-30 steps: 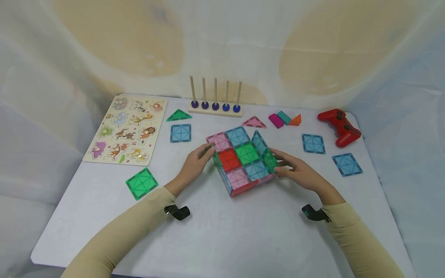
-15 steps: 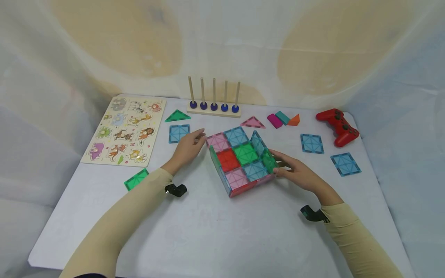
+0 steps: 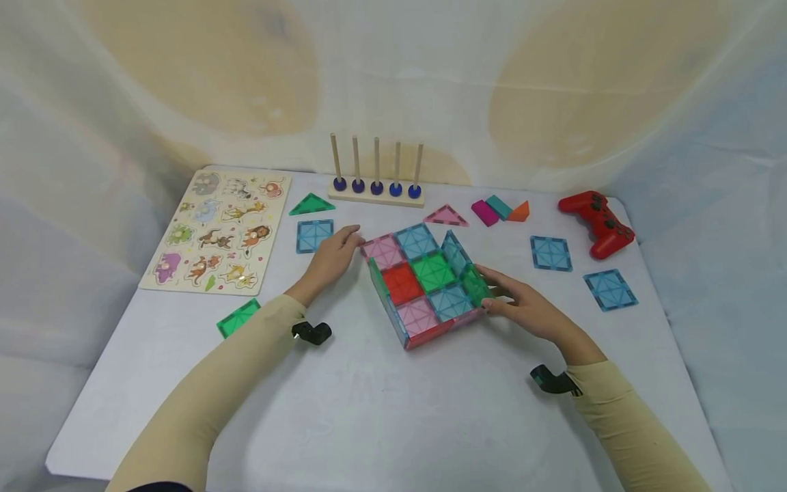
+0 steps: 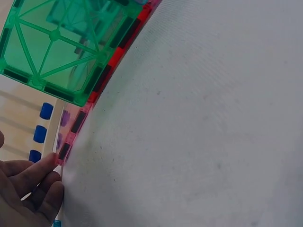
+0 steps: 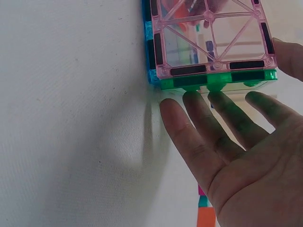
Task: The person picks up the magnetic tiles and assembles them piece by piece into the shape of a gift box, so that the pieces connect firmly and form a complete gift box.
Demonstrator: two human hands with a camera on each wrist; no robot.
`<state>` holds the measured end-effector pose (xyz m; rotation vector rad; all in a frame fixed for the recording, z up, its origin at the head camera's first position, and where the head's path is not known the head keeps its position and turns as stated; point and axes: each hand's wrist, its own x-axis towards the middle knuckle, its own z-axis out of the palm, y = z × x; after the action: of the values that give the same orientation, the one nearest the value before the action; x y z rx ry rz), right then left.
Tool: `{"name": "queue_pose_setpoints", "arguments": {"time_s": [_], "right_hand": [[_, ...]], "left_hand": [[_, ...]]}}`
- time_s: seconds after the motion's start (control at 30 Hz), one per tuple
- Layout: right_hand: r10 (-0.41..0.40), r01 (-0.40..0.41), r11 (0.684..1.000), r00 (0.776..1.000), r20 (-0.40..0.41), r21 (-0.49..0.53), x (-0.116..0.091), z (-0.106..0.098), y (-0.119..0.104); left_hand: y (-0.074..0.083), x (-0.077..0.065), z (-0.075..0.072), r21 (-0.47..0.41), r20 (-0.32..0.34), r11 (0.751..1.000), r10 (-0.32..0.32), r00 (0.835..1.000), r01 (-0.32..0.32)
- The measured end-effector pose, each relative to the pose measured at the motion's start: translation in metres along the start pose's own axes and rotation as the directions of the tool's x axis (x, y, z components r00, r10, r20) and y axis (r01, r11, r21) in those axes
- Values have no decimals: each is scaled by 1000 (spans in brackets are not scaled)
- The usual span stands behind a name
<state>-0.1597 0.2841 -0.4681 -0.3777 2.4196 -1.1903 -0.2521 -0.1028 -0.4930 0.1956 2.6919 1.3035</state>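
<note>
Translucent magnetic tiles form a flat base with low upright walls; a red base tile (image 3: pixel 402 283) lies near its middle. My left hand (image 3: pixel 326 263) reaches to the back left corner, fingertips right at the edge of a pink tile (image 3: pixel 384 251). In the left wrist view those fingers extend loosely below an upright green tile (image 4: pixel 54 52). On the other side, my right hand (image 3: pixel 533 307) has its fingers lightly against a green wall tile (image 3: pixel 475 285), beside a standing blue tile (image 3: pixel 456 253). The right wrist view shows straight, spread fingers (image 5: pixel 189 146) at that green wall.
Loose blue tiles (image 3: pixel 550 253) and a red game controller (image 3: pixel 599 224) lie at right. Behind are a pink triangle (image 3: pixel 447 216), colored blocks (image 3: pixel 486 212) and a peg stand (image 3: pixel 376 195). An animal puzzle board (image 3: pixel 215 232), green triangle (image 3: pixel 311 204) and green square (image 3: pixel 238 318) are left.
My left hand has let go of the structure's left wall and moved back and left to the pink corner. The right hand stays by the green wall, and the structure barely shifts.
</note>
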Motion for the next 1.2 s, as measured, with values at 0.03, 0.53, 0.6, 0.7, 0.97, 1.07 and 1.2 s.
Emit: {"name": "queue_pose_setpoints", "arguments": {"time_s": [0.03, 0.53, 0.6, 0.7, 0.97, 1.07, 1.2], "right_hand": [[-1, 1, 1000, 1000, 1, 2, 0, 0, 0], [-23, 23, 1000, 1000, 5, 13, -3, -2, -3], [-24, 24, 1000, 1000, 4, 11, -3, -2, -3], [-19, 19, 1000, 1000, 3, 12, -2, -2, -3], [-28, 28, 999, 1000, 0, 15, -2, -1, -1], [-36, 36, 999, 999, -1, 15, -2, -1, 1], [-39, 39, 999, 999, -1, 18, -2, -1, 1]], "left_hand": [[0, 0, 0, 0, 0, 1000, -3, 1000, 3], [5, -7, -3, -302, -25, 953, 15, 1000, -22], [7, -9, -4, -337, -33, 941, 27, 999, -36], [11, -13, -4, -364, -31, 930, 44, 999, -52], [14, -21, -2, -398, 21, 913, 104, 994, -88], [15, -25, 1, -379, 47, 920, 129, 991, -102], [13, -31, 6, -355, 76, 928, 148, 986, -112]]}}
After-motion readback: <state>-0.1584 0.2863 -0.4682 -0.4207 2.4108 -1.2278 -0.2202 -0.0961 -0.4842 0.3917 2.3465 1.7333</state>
